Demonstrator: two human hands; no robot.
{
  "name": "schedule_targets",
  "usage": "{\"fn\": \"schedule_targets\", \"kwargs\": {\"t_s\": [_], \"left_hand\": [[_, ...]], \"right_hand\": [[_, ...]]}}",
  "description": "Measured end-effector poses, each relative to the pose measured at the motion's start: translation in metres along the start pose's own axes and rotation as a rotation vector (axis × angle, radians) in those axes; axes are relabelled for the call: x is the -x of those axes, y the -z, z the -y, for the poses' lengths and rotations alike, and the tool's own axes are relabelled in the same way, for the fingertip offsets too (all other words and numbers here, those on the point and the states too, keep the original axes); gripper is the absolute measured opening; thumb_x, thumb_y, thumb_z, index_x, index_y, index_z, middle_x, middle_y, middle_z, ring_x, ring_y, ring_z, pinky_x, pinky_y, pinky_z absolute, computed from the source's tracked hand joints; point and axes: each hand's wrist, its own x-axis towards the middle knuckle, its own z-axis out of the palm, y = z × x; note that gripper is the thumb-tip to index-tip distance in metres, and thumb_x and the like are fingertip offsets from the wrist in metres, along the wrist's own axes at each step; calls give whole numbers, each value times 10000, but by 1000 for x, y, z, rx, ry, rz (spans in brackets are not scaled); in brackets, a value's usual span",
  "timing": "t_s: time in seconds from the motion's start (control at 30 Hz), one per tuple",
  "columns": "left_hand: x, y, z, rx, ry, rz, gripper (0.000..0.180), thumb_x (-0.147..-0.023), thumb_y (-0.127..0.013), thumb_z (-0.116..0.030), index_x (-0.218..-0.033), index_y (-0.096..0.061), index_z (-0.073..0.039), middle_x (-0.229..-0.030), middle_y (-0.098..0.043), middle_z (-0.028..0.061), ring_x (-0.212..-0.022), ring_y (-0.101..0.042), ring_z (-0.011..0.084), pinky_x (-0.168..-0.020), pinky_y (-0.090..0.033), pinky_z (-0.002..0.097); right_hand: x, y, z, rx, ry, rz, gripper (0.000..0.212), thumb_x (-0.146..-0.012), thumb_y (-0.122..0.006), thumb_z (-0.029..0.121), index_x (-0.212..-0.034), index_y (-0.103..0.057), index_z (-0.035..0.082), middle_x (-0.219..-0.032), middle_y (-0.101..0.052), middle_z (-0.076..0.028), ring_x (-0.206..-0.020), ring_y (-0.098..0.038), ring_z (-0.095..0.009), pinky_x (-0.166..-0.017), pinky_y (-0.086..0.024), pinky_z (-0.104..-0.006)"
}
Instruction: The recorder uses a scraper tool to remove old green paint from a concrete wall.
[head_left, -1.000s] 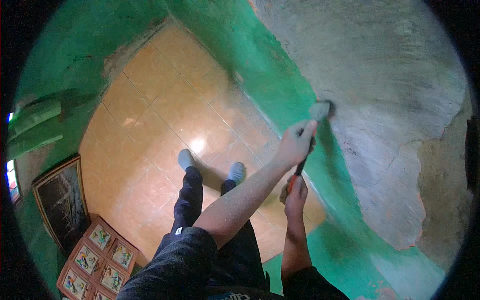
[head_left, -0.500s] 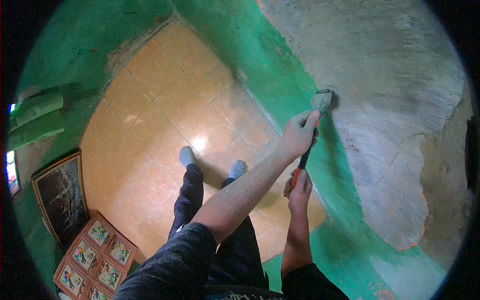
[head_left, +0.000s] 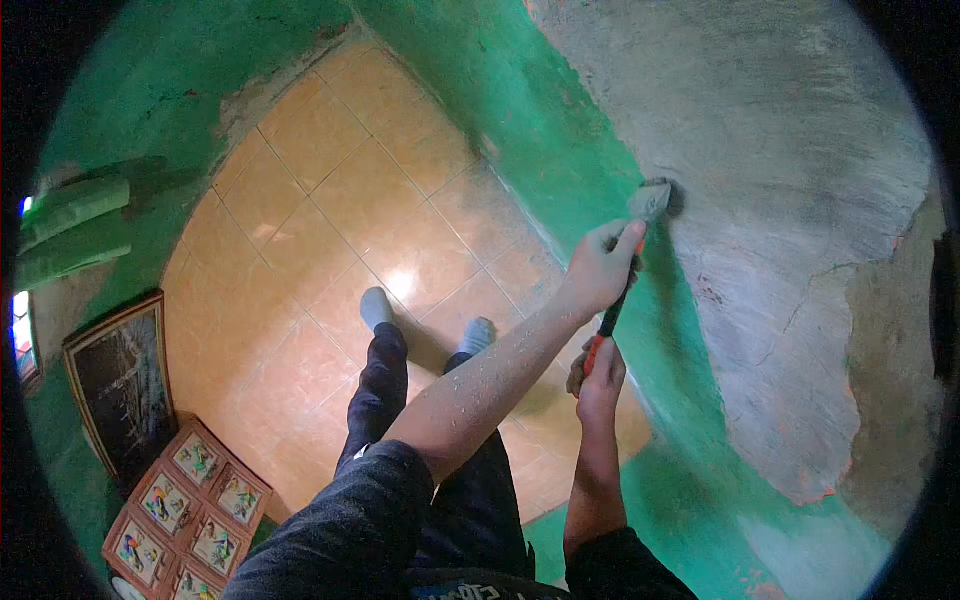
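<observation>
Both my hands grip one long-handled scraper [head_left: 651, 203] with a black and red handle and a flat, wide metal blade. My left hand [head_left: 603, 270] is closed round the upper handle, just below the blade, its thumb lying along it. Lower down, my right hand [head_left: 598, 375] wraps the red end of the handle. The blade is at the wall, where green paint [head_left: 560, 135] meets a bare grey patch [head_left: 780, 190]. Pale flecks of debris dot my left forearm.
Tan floor tiles [head_left: 290, 265] lie under my socked feet, dusty along the wall foot. A framed picture [head_left: 120, 390] leans at the left wall beside a wooden cabinet [head_left: 190, 515] with decorated panels. A dark object [head_left: 942, 305] stands at the far right edge.
The blade has shifted very slightly to the right along the wall and its angle has changed. Both hands keep the same hold on the scraper.
</observation>
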Motion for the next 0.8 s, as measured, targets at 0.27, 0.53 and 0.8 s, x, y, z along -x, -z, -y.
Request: {"fn": "schedule_targets", "kwargs": {"t_s": [0.27, 0.53, 0.8], "left_hand": [[1, 4, -14, 9, -15, 2, 408, -1019, -521, -416, -894, -600, -35, -658, -581, 38, -533, -562, 127, -523, -467, 304], [2, 7, -19, 2, -40, 58, 409, -1014, -525, -405, -841, -590, -40, -659, -584, 28, -561, -568, 122, -559, -462, 300], [-5, 11, -19, -84, -90, 28, 426, -1013, -517, -420, -896, -609, -21, -676, -604, 50, -586, -598, 136, -568, -474, 315]], "right_hand": [[1, -4, 6, 29, 59, -11, 432, -1057, -381, 465, -938, -506, 69, -540, -455, -14, -371, -377, -101, -356, -306, -270], [0, -12, 6, 33, 53, -55, 430, -1052, -394, 473, -932, -502, 75, -538, -443, -9, -369, -380, -107, -352, -310, -275], [-5, -12, 7, 33, 68, -47, 445, -1047, -397, 485, -920, -503, 72, -526, -431, -5, -360, -359, -108, -351, -295, -274]]}}
